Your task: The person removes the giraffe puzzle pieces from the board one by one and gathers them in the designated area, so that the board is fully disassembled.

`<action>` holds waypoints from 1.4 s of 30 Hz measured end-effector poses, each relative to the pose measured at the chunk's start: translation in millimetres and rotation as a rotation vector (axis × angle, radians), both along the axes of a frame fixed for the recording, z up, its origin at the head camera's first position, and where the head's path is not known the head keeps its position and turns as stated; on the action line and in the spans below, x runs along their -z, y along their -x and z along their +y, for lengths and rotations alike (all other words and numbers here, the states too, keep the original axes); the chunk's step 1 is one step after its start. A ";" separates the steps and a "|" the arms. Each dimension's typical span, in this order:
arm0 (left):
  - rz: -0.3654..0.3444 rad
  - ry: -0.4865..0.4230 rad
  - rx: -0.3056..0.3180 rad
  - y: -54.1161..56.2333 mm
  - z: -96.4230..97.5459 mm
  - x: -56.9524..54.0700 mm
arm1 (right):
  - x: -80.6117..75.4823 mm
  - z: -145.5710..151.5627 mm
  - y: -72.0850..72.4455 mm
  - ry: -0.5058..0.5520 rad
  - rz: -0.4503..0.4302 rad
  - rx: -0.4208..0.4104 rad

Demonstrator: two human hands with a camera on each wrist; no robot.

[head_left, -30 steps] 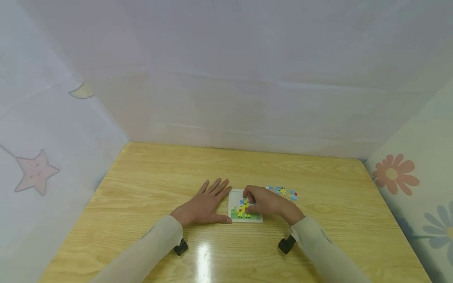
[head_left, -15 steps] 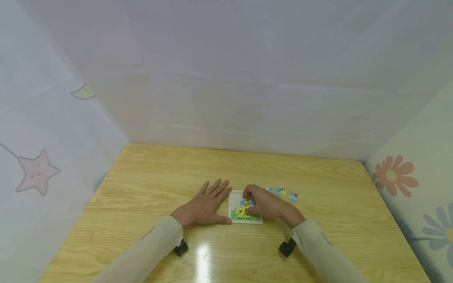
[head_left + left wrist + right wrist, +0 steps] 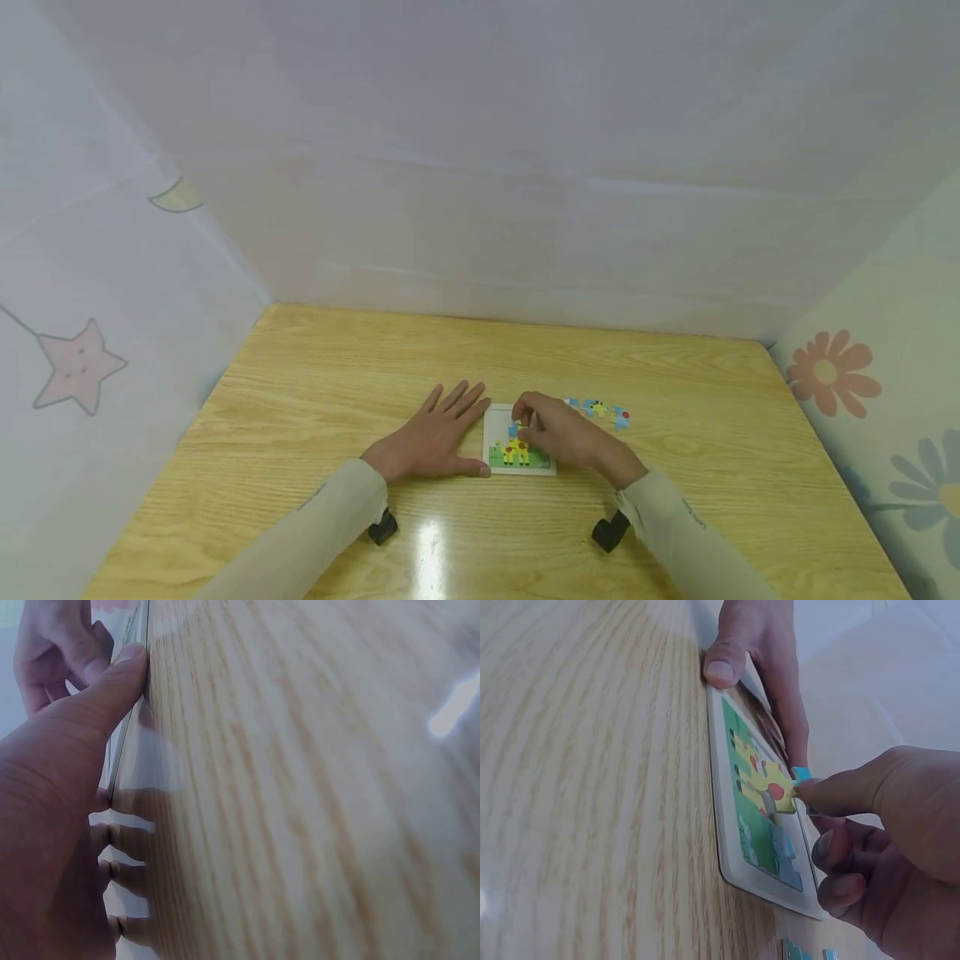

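Note:
A square jigsaw board with a white rim lies on the table, partly filled with a yellow giraffe on green ground. My left hand rests flat at its left side, fingers spread, the thumb touching the near left corner. Over the board, my right hand pinches a jigsaw piece between thumb and forefinger, at the upper part of the giraffe. Its blue edge shows in the right wrist view; the fingers hide most of it. The other right fingers are curled.
Several loose jigsaw pieces lie on the wooden table just beyond the right hand, to the right of the board. Pale cloth walls stand behind and at both sides of the table.
My right thumb has shifted up the board toward the forefinger, uncovering more of the giraffe's body. The left hand stays in place against the board.

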State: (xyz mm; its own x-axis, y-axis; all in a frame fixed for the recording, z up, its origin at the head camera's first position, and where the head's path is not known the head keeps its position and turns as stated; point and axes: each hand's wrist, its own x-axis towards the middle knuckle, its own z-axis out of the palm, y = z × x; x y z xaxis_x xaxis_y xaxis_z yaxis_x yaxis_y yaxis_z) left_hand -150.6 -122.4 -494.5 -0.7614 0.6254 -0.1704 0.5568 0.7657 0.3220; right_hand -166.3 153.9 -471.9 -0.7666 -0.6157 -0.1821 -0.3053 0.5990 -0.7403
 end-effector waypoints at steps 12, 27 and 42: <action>-0.002 0.003 -0.005 -0.5 0.8 -1.9 | -9.6 5.1 0.1 0.068 0.017 0.012; -0.005 -0.013 0.003 0.7 0.2 0.1 | -20.8 46.3 -3.8 0.069 0.011 0.056; 0.004 0.000 0.010 0.9 -0.4 1.2 | -21.1 97.7 -10.1 0.045 0.026 0.128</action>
